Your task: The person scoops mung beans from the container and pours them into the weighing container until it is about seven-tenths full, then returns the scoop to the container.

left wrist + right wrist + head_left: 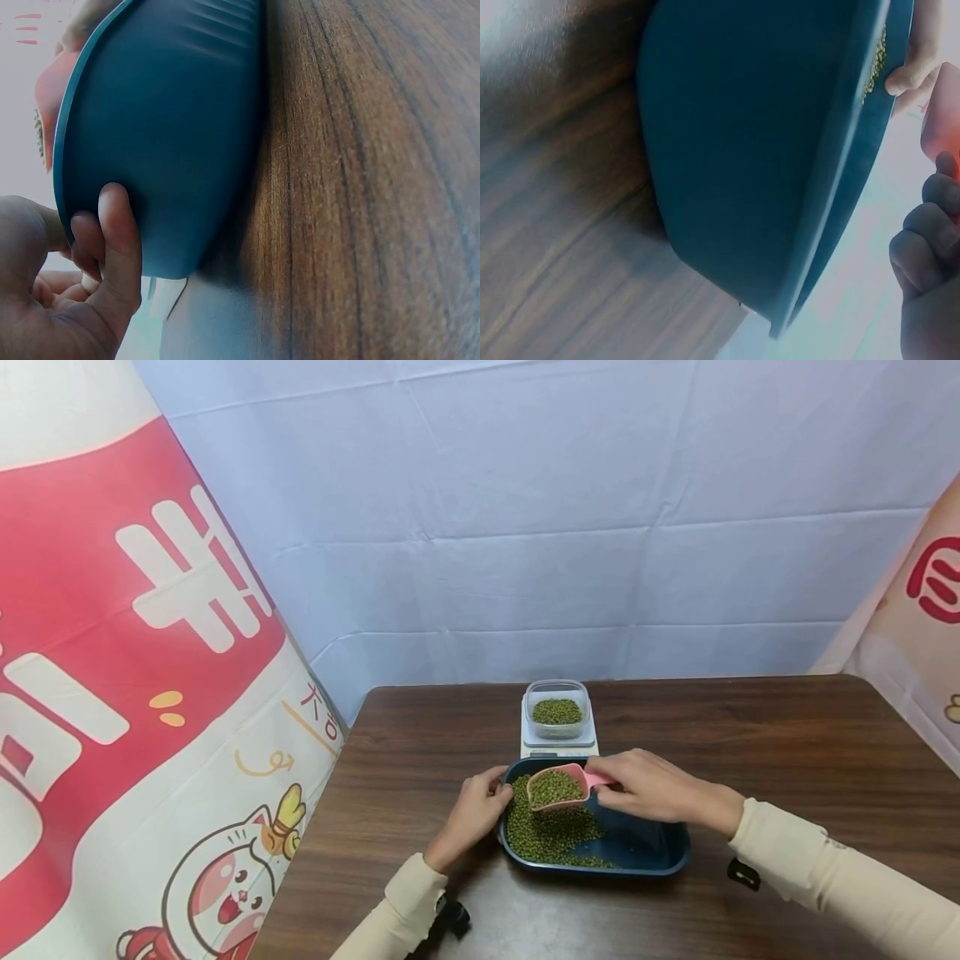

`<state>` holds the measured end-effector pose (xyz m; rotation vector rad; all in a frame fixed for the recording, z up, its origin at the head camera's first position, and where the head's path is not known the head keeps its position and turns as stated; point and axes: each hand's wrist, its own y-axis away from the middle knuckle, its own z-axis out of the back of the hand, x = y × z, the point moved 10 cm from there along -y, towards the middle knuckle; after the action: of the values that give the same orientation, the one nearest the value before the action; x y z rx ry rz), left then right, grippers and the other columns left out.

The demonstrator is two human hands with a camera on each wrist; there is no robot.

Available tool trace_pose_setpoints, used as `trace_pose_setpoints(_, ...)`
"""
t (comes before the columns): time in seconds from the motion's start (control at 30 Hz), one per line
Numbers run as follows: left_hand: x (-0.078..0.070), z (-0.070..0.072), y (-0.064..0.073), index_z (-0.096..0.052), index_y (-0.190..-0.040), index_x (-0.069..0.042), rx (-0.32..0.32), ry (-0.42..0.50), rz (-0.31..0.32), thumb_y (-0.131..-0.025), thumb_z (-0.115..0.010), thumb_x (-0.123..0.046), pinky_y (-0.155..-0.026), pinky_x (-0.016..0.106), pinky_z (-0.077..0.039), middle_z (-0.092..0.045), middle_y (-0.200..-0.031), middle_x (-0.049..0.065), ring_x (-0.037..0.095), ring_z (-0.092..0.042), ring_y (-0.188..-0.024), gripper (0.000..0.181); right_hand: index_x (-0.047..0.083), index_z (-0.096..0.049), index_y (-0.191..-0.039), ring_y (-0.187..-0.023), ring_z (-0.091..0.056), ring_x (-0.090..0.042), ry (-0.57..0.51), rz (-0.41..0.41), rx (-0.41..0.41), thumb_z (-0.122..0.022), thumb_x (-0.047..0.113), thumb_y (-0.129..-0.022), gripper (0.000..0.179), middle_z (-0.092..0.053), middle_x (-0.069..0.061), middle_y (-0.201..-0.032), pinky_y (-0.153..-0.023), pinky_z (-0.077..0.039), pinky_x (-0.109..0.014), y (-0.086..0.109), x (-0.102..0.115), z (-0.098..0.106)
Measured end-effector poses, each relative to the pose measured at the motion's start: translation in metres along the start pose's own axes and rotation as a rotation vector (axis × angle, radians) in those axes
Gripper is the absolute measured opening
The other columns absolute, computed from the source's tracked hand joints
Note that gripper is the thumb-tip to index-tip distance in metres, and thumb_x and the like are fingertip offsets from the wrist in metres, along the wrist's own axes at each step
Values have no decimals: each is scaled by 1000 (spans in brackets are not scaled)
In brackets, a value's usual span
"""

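Pink, the scoop [578, 775] stands out first on my head feed: it hangs over the left half of a dark blue tray [645, 843], heaped with small green beans [555, 787]. Both wrist views show me its body up above the tray's rim. The right hand [651, 785] has its grip clamped on the scoop's handle, with the fingers curled round it, and the scoop's mouth points left.

Across from it, the left hand [472, 810] has its grip clamped on the tray's left end. From the left wrist I see fingers [118, 232] bent against the outside wall; the head view gives me the thumb at the rim. The tray sits on the brown wood-grain counter [397, 760], with loose beans [543, 839] spread over its left side and its blue floor showing at the right.

Just beyond the tray I have a white scale [532, 749] carrying a clear container [557, 732], which holds a layer of the same beans. I cannot tell whether scale and tray touch, and the display is too small for me to read. A pale blue cloth [487, 527] hangs behind the counter, with a red and white printed banner [97, 568] to the left.
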<state>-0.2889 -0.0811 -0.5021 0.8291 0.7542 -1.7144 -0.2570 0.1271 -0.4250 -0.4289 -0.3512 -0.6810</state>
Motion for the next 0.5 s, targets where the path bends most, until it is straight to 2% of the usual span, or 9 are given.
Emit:
trace_pose_setpoints(0.23,-1,0,0,-71,-135,-4,4,8,-1,-102,-58,-9,-58,19,-38,-52,-66,-9,2,-42,-54,36,28,-51,-82,-54,-27,8,13,-12,-25,-68,6,-91,30,-31,21,-67,-54,-25,-15,1,-5,8)
trace_pose_setpoints(0.5,-1,0,-1,-73,-132,-3,-4,5,-12,-100,-59,-7,-57,18,-37,-51,-66,-9,0,-42,-54,35,25,-60,-93,-54,-35,8,21,-32,-21,-68,7,-93,20,-37,21,-66,-53,-30,-17,0,-10,14)
